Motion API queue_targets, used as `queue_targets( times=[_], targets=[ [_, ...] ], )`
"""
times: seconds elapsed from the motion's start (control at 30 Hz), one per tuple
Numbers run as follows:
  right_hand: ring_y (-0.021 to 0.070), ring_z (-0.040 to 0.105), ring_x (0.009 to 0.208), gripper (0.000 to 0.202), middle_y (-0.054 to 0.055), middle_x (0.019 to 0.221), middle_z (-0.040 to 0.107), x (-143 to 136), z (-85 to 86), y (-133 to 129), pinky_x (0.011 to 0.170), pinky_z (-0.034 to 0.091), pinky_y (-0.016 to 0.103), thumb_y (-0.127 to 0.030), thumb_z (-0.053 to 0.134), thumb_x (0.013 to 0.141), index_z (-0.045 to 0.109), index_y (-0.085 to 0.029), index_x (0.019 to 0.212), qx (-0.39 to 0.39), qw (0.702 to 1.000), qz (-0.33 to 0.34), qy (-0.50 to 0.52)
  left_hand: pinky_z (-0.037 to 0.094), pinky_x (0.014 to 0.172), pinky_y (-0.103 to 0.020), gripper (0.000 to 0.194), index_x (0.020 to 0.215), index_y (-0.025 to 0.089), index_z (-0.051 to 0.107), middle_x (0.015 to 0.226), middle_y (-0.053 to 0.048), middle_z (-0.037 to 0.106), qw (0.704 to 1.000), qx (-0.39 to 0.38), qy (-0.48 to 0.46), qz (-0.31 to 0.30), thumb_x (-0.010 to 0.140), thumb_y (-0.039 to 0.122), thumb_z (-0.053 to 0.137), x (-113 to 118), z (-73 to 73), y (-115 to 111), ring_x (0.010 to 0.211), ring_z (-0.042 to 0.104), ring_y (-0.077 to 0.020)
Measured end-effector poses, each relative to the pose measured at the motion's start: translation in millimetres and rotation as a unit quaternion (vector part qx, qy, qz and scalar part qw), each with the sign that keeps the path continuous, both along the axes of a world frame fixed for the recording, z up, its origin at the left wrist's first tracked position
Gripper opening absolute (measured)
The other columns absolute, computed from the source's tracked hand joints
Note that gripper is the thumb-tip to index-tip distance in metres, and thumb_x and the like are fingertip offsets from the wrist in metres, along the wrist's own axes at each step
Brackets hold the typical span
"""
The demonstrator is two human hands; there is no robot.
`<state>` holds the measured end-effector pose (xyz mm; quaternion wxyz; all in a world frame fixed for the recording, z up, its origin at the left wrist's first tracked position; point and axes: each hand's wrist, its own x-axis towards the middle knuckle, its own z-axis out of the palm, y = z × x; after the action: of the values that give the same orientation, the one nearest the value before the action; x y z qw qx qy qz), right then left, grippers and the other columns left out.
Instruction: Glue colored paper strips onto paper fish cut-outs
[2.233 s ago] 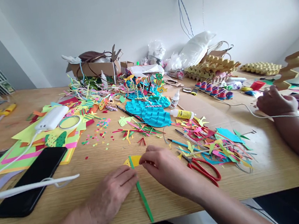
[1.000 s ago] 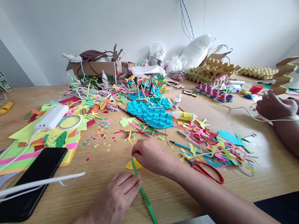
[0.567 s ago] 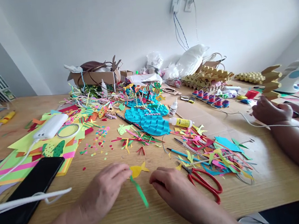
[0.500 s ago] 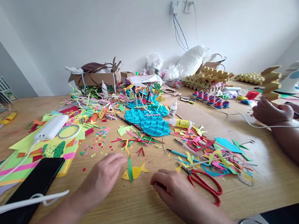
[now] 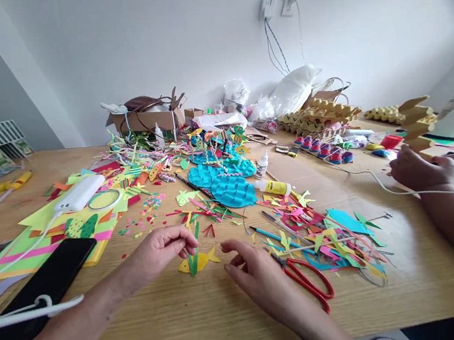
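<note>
On the grained table [image 5: 216, 323] by a smooth wall [image 5: 153, 41], a flat yellow fish [image 5: 204, 260] lies near. The right hand [image 5: 258, 270] is spread; whether the left hand [image 5: 162, 250] pinches the green strip [image 5: 194, 264] is unclear.

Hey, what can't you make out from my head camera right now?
In the head view:
Green paper on the yellow fish: partly hidden by the left hand; contact is unclear.
Right hand: palm hidden by its own back.
Black phone: cut off by the picture's left edge, partly covered by a white bar.
Yellow-labelled bottle: print too small to read.
</note>
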<state>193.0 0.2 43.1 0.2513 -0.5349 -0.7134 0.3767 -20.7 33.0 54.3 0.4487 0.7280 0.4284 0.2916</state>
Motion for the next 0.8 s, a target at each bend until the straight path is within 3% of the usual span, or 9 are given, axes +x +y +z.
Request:
queue_targets(
  times=[0.1,0.17,0.23,0.3,0.4,0.47,0.57,0.67,0.8],
  targets=[
    [0.0108,0.059,0.068,0.056,0.01,0.122,0.051,-14,-1.7,6,0.057,0.044,0.024,-0.015,0.054,0.07,0.041,-0.02,0.124,-0.105,0.985,-0.007,0.136,0.046,0.07,-0.024,0.02,0.082,0.017,0.062,0.081,-0.003,0.064,0.999,0.012,0.0,-0.051,0.08,0.02,0.043,1,6.0,-13,0.077,0.059,-0.0141],
    [0.0103,0.06,0.066,0.068,0.011,0.125,0.047,-24,-2.7,7,0.05,0.042,0.021,-0.019,0.06,0.065,0.035,-0.021,0.128,-0.191,0.949,0.005,0.249,0.045,0.075,-0.024,0.022,0.083,0.017,0.062,0.083,-0.002,0.064,0.996,0.024,0.012,-0.091,0.082,0.016,0.04,2,9.6,-21,0.081,0.059,-0.0142],
    [0.0109,0.06,0.065,0.071,0.009,0.113,0.055,-33,-4.5,4,0.049,0.041,0.02,-0.024,0.066,0.06,0.038,-0.021,0.126,-0.249,0.904,0.026,0.347,0.044,0.075,-0.023,0.023,0.083,0.018,0.062,0.081,-0.001,0.063,0.992,0.035,0.023,-0.116,0.083,0.013,0.039,1,12.9,-28,0.08,0.059,-0.0134],
    [0.0108,0.058,0.063,0.054,0.003,0.088,0.062,-39,-8.5,0,0.051,0.04,0.019,-0.028,0.068,0.059,0.053,-0.018,0.11,-0.264,0.879,0.052,0.393,0.044,0.072,-0.021,0.023,0.083,0.018,0.062,0.079,-0.001,0.063,0.99,0.041,0.041,-0.126,0.083,0.013,0.039,-2,16.0,-33,0.076,0.059,-0.0125],
    [0.0075,0.05,0.055,0.014,-0.003,0.06,0.056,-42,-18.0,-7,0.052,0.037,0.018,-0.027,0.062,0.065,0.062,-0.015,0.073,-0.223,0.905,0.065,0.357,0.044,0.072,-0.021,0.02,0.086,0.019,0.062,0.082,-0.001,0.063,0.99,0.047,0.057,-0.122,0.084,0.014,0.043,-12,20.0,-36,0.078,0.058,-0.0131],
    [0.0064,0.046,0.052,0.009,-0.004,0.057,0.053,-40,-23.0,-13,0.052,0.036,0.018,-0.021,0.057,0.068,0.063,-0.015,0.065,-0.165,0.943,0.055,0.285,0.043,0.074,-0.021,0.016,0.081,0.02,0.063,0.086,-0.001,0.063,0.994,0.068,0.034,-0.082,0.082,0.015,0.048,-21,21.6,-38,0.081,0.058,-0.0135],
    [0.0081,0.05,0.059,0.015,-0.003,0.062,0.058,-37,-24.1,-20,0.057,0.037,0.018,-0.01,0.053,0.068,0.067,-0.016,0.07,-0.065,0.982,0.069,0.165,0.044,0.068,-0.018,0.015,0.064,0.02,0.06,0.076,0.001,0.06,0.986,0.111,-0.098,0.08,0.077,0.015,0.054,-30,23.6,-37,0.072,0.055,-0.0109],
    [0.0096,0.056,0.067,0.021,-0.001,0.07,0.064,-36,-21.5,-24,0.063,0.038,0.017,-0.005,0.053,0.068,0.069,-0.016,0.075,0.005,0.991,0.109,0.083,0.043,0.053,-0.015,0.013,0.06,0.02,0.057,0.06,0.003,0.052,0.913,0.099,-0.31,0.247,0.072,0.015,0.057,-32,30.1,-32,0.06,0.049,-0.0092],
    [0.0101,0.06,0.072,0.028,0.001,0.075,0.067,-39,-22.1,-28,0.067,0.04,0.016,-0.001,0.049,0.068,0.069,-0.016,0.08,0.058,0.986,0.155,0.024,0.041,0.043,-0.013,0.012,0.059,0.018,0.054,0.06,0.002,0.051,0.828,-0.006,-0.457,0.326,0.063,0.007,0.058,-35,43.9,-16,0.054,0.048,-0.0081]
  ],
)
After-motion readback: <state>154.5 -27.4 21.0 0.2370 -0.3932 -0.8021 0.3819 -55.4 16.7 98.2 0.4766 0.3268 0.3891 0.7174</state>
